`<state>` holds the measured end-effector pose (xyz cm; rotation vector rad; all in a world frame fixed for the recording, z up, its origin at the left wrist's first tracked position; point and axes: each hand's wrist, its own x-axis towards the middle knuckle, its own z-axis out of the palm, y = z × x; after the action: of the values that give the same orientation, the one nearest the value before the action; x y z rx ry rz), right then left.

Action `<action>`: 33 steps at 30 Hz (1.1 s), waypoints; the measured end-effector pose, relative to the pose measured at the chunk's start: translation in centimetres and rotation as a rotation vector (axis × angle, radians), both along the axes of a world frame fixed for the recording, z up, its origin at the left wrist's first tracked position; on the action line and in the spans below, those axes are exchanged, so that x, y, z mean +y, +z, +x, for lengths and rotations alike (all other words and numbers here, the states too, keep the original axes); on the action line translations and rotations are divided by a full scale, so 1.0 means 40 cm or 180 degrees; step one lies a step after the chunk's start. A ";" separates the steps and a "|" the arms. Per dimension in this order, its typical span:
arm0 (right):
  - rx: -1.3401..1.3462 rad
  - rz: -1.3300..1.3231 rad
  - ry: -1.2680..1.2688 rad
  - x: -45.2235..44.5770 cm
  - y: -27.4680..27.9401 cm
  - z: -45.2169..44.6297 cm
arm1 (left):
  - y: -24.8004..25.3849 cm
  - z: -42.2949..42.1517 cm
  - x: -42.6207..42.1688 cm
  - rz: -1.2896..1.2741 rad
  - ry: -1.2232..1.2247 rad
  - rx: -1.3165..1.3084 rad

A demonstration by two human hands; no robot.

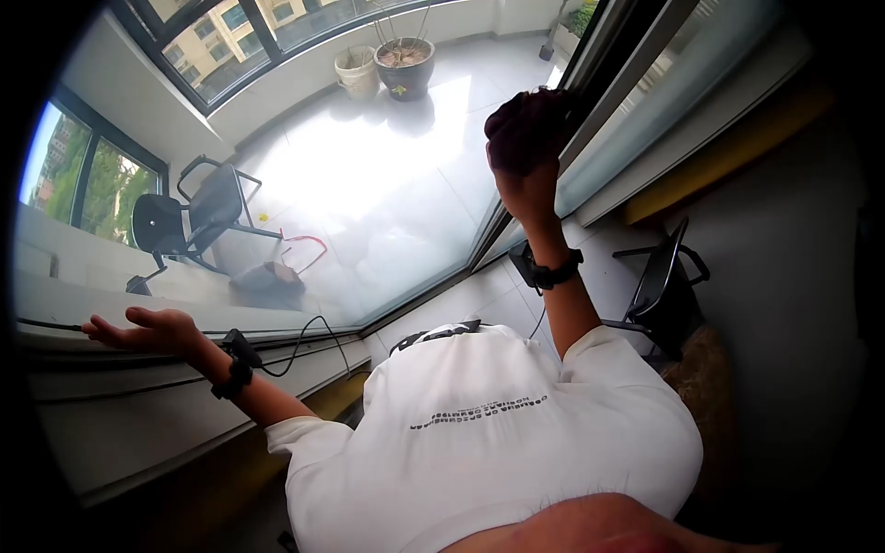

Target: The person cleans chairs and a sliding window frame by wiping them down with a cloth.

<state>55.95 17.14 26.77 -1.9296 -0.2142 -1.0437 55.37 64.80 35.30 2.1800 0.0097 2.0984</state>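
My right hand is raised beside the dark door frame, closed on a bunched dark maroon cloth. The cloth covers most of its fingers and lies close to the glass panel; whether it touches the glass I cannot tell. Out to the left, my left hand is open with its fingers stretched out and nothing in it, near the sill under the glass. Each wrist wears a black strap with a small device, the left one trailing a cable and the right one near the frame.
Beyond the glass stand a black chair, a dark plant pot and a pale bucket on a bright tiled floor. A second black chair is close by my right side. A black cable loops in front of my shirt.
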 end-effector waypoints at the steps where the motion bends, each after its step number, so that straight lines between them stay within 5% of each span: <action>1: 0.0024 0.0163 0.0034 0.022 -0.048 -0.026 | -0.007 -0.004 -0.002 -0.0023 0.0026 0.0010; 3: 0.0141 -0.0654 -0.0470 0.024 -0.117 -0.077 | -0.008 0.004 -0.002 -0.0100 0.0041 -0.0027; 6: 0.0562 -0.0779 -0.0648 -0.005 -0.096 -0.093 | -0.013 0.009 0.005 -0.0161 0.0117 -0.0049; 10: -0.0679 -0.0491 -0.0730 -0.041 0.091 -0.082 | -0.025 0.009 -0.024 -0.0640 0.0100 -0.0008; 14: -0.0899 -0.0917 -0.1639 -0.129 0.146 -0.078 | -0.110 0.023 -0.197 -0.1174 -0.0245 -0.0294; 18: -0.0294 -0.0401 -0.1358 -0.183 0.033 -0.072 | -0.193 0.012 -0.547 -0.0494 -0.1813 0.0125; 20: 0.0838 -0.0344 -0.1115 -0.187 -0.060 -0.080 | -0.239 -0.019 -0.753 -0.0041 -0.2884 0.0840; 24: 0.0426 -0.0473 -0.1103 -0.220 -0.114 -0.113 | -0.307 -0.070 -1.062 0.0170 -0.4398 0.2101; 29: -0.0517 -0.0903 -0.1226 -0.247 0.088 -0.160 | -0.246 -0.033 -1.111 0.0975 -0.3949 0.0774; 33: -0.1350 -0.0679 -0.1633 -0.216 0.187 -0.145 | -0.089 -0.008 -1.135 0.0633 -0.4113 0.0110</action>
<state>50.13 8.51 34.24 -1.9791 -0.0639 -1.8367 55.03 19.41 31.73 1.4940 -1.2494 1.2764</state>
